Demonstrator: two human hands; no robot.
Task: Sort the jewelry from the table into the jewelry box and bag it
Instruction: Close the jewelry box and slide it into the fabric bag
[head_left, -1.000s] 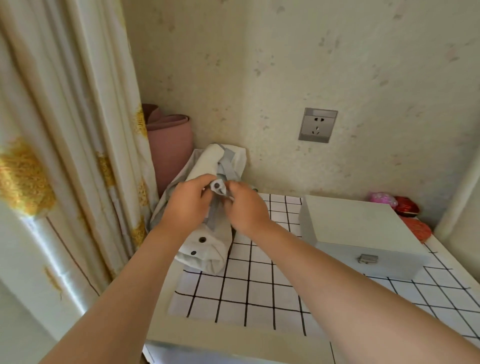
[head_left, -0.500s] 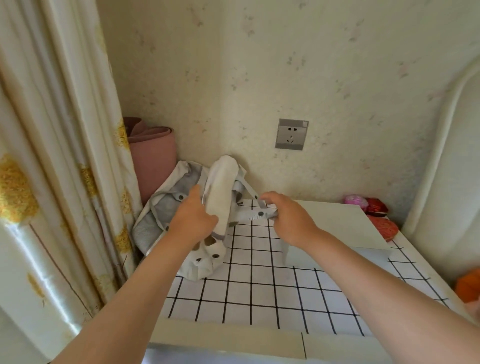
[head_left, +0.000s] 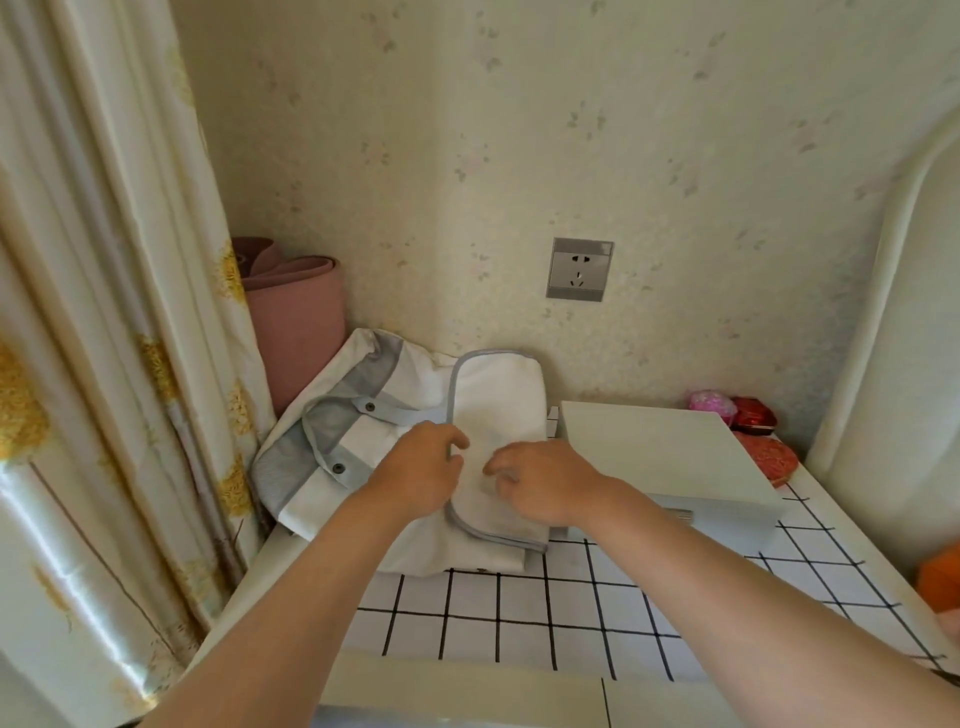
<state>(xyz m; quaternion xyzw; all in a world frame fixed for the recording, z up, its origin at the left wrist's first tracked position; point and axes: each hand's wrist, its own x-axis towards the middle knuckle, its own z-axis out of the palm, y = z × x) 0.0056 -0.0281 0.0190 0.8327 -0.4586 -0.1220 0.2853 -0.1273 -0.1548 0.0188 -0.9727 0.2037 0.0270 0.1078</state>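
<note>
2 hands on the bag (head_left: 363, 499), which lies on the tabletop (head_left: 519, 613) just left of the jewelry box (head_left: 660, 452). Box lid is down, latch side toward the person. Bag is white with grey trim and 2 snap studs showing. Its flap (head_left: 498, 400) lies on top, on the side nearest the box.

Left hand (head_left: 415, 475) grip: fingers curled at the flap's left edge, cannot tell if clamped on it. Right hand (head_left: 543, 486) grip: fingers bent, tips down on the flap, cannot tell if pinching. Hands are near each other but apart.

Behind the box: pink and red items (head_left: 753, 415) at the wall. Above the box: wall socket (head_left: 579, 269). Far left of the box: pink roll (head_left: 296, 317) and curtain (head_left: 104, 312).
</note>
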